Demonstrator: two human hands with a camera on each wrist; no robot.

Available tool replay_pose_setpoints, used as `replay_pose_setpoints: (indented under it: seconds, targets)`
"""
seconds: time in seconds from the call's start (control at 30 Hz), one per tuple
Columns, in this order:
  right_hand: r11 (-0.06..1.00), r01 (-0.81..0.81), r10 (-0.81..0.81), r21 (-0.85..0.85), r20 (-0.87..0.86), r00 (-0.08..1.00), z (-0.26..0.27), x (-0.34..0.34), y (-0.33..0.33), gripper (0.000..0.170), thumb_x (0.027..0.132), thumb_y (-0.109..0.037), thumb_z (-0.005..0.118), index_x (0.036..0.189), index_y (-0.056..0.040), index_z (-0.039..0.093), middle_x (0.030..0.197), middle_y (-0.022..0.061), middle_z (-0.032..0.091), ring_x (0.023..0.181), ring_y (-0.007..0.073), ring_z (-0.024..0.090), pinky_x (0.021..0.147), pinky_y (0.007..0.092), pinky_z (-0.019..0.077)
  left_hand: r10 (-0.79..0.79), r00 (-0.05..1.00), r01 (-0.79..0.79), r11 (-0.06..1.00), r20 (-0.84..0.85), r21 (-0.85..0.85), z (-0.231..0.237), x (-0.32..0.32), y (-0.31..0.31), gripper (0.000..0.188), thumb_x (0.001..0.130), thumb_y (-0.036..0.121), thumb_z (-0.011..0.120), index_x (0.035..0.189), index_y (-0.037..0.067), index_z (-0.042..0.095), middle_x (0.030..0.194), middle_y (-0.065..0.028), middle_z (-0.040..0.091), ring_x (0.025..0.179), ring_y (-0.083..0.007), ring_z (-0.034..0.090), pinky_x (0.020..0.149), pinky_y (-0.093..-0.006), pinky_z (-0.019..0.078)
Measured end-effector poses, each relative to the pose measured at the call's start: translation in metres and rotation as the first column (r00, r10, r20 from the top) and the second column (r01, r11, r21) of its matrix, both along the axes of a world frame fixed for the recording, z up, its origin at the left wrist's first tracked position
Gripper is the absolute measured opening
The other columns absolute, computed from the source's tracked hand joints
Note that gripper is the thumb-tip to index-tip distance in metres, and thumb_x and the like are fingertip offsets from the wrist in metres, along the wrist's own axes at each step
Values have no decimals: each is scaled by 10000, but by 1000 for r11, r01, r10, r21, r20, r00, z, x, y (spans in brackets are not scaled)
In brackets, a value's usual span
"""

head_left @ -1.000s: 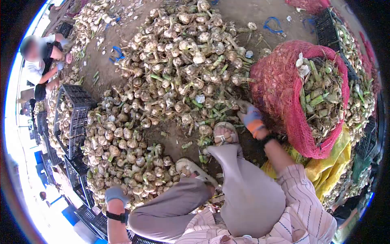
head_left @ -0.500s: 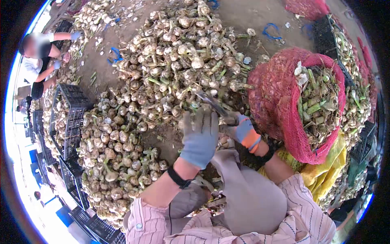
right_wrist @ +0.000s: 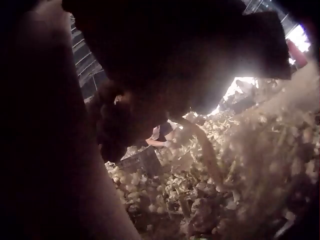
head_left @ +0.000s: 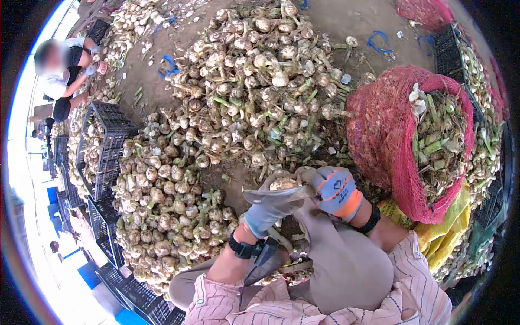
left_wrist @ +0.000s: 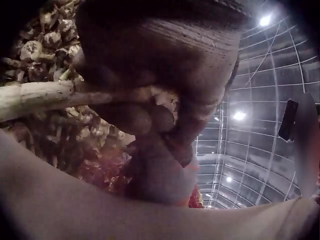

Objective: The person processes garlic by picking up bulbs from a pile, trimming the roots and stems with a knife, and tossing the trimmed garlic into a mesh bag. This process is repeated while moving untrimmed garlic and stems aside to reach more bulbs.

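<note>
A garlic bulb point(head_left: 283, 184) is held in front of the seated person's raised knee, between the two gloved hands. By the left hand point(head_left: 265, 214) it is gripped with the fingers curled in, almost closed; how each finger lies is hidden by a wide grey blade point(head_left: 276, 196) seen across that hand. In the left wrist view a pale, thick stalk point(left_wrist: 40, 97) is seen sticking out from the darkened fingers. By the right hand point(head_left: 336, 190), in a glove banded with orange, the near end of the blade is gripped with the fingers bent round it; the handle is covered, and whether the edge touches the bulb cannot be told. Beyond the hands, a large heap of garlic point(head_left: 260, 81) with stalks is spread on the bare ground, and a heap of rounder, trimmed bulbs point(head_left: 162, 200) is piled at the left, beside a black crate point(head_left: 111, 141). To the right, a red net sack point(head_left: 376, 124) is filled with cut stalks, with a yellow sack point(head_left: 449, 222) lying against its lower side. Another person point(head_left: 59, 81) is seen at the far left, near more garlic.
</note>
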State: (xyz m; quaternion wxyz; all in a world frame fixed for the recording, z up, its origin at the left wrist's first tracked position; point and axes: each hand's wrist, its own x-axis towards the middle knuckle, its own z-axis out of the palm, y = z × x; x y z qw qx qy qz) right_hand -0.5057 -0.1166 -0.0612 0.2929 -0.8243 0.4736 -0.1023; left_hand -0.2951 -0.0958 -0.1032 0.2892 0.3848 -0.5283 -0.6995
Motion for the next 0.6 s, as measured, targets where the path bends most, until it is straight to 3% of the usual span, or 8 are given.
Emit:
replay_pose_setpoints:
  seconds: [0.27, 0.33, 0.4, 0.43, 0.5, 0.53, 0.57, 0.6]
  targets:
    - [997, -3, 1, -76, -26, 1000, -11, -2, 8, 476, 695, -282, 622, 1102, -46, 546, 1011, 156, 608, 899, 304, 605, 716, 394, 497, 378, 850, -145, 837, -366, 527, 4, -11, 5, 632, 749, 41, 710, 1265, 36, 345, 1128, -91, 573, 1017, -189, 570, 891, -326, 482]
    - [999, 8, -10, -43, -51, 999, -7, -3, 6, 413, 709, -277, 607, 1047, -46, 561, 1009, 169, 607, 893, 307, 605, 717, 384, 497, 405, 876, -179, 778, -263, 602, 17, -19, 10, 599, 754, 58, 709, 1249, 38, 371, 1121, -92, 577, 1015, -188, 568, 897, -337, 476]
    - [983, 89, -49, 160, -237, 970, -30, -10, -2, 310, 732, -249, 590, 967, -49, 566, 987, 174, 608, 887, 296, 606, 718, 360, 499, 8, 1000, -9, 997, 19, 81, 16, -14, 15, 544, 766, 97, 699, 1224, 47, 409, 1106, -90, 584, 1005, -180, 566, 895, -341, 468]
    - [956, 145, -55, 254, -331, 942, -51, -17, -5, 260, 743, -235, 581, 927, -51, 568, 976, 177, 608, 884, 291, 606, 718, 348, 500, -64, 976, 101, 980, 207, -174, 16, -12, 17, 518, 772, 117, 694, 1211, 51, 427, 1098, -88, 587, 1001, -176, 566, 894, -342, 464]
    - [886, 464, -461, -16, -150, 875, -126, -79, 8, 193, 820, -169, 547, 985, -77, 586, 836, 119, 599, 726, 226, 585, 644, 354, 478, 108, 994, -102, 982, -30, 158, 58, -23, 23, 496, 777, 126, 680, 1203, 57, 437, 1089, -84, 592, 993, -175, 566, 890, -336, 458]
    - [736, 537, -667, 411, 309, 678, -131, -75, 3, 151, 825, -143, 552, 947, -62, 590, 848, 110, 612, 757, 217, 598, 676, 330, 487, 263, 955, -228, 945, -133, 233, 53, -26, 25, 505, 754, 104, 686, 1195, 61, 443, 1061, -83, 599, 980, -167, 566, 884, -326, 457]
    - [543, 304, -840, 783, 502, 207, -133, -69, 7, 112, 831, -118, 557, 910, -47, 593, 859, 102, 625, 788, 208, 610, 709, 307, 497, 204, 973, -205, 979, 105, -2, 27, -19, 30, 498, 756, 110, 691, 1187, 53, 448, 1061, -84, 593, 987, -172, 560, 877, -325, 458]
    - [407, -122, -879, 905, 353, -321, -121, -61, 4, 78, 836, -93, 562, 872, -32, 597, 870, 93, 638, 820, 199, 623, 742, 283, 507, 250, 966, -256, 959, 64, 119, 36, -20, 26, 518, 748, 135, 709, 1186, 46, 447, 1084, -89, 579, 987, -185, 562, 873, -329, 461]
